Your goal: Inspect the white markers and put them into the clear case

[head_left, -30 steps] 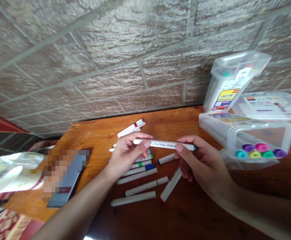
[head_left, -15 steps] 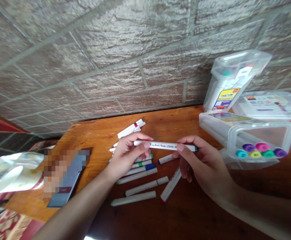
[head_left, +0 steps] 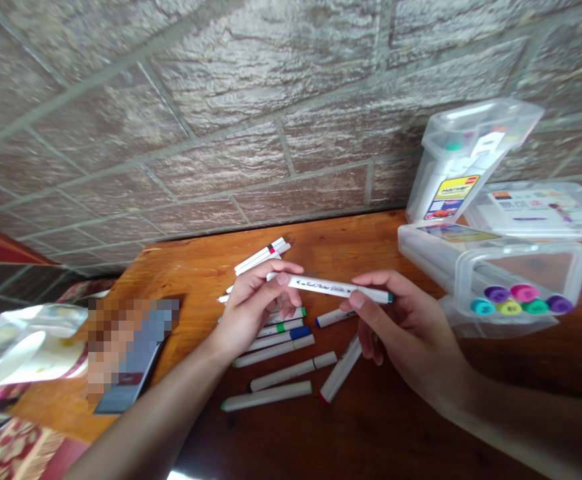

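A white marker (head_left: 321,286) with printed lettering and a teal right end is held level above the table by both hands. My left hand (head_left: 255,303) pinches its left end between thumb and fingers. At the other end, the thumb and fingers of my right hand (head_left: 401,320) grip it near the teal tip. Under the hands lie several loose white markers: one with a blue cap (head_left: 281,338), one with a red end (head_left: 341,371), one with green ends (head_left: 267,396). Part of this spread is hidden behind my left hand.
On the right lies an open clear case (head_left: 521,250) with colour-capped markers; behind it stands a clear marker box (head_left: 451,173) beside a flat transparent lid (head_left: 545,210). A phone (head_left: 141,360), partly pixelated, and a white cup (head_left: 35,357) are at left. A stone wall (head_left: 271,167) borders the wooden table (head_left: 351,243).
The held marker has tilted slightly, its left end now higher than its right, and my left hand has risen a little. The markers on the table stay where they were.
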A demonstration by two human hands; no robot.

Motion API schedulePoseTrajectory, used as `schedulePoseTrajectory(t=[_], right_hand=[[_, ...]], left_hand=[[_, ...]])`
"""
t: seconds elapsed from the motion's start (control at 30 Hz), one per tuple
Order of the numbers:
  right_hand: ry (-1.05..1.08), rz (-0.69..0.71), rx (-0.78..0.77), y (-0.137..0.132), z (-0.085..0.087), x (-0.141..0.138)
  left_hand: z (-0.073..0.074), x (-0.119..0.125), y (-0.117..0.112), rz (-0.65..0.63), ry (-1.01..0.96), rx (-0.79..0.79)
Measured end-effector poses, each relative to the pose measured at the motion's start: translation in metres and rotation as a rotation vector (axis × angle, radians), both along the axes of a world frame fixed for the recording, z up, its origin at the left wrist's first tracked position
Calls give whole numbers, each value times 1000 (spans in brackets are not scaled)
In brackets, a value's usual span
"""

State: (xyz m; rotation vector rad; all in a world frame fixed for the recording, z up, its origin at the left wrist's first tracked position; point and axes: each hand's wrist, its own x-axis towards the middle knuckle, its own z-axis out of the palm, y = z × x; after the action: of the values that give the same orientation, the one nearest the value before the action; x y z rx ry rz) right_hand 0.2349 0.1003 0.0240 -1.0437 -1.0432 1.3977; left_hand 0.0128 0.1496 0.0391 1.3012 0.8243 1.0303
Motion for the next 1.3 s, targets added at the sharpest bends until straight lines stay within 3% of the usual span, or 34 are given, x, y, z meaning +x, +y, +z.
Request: schedulePoseTrajectory(t=[0.5,0.77,1.3], right_hand=[[29,-32,-37,4,1,-1],[-14,-22,5,3,0,0],[50,-64,-19,1,3,-1]], left_hand=[[-2,-5,-3,-42,9,59],[0,-2,-1,38,16,44],[-1,-1,1,60,-63,14]])
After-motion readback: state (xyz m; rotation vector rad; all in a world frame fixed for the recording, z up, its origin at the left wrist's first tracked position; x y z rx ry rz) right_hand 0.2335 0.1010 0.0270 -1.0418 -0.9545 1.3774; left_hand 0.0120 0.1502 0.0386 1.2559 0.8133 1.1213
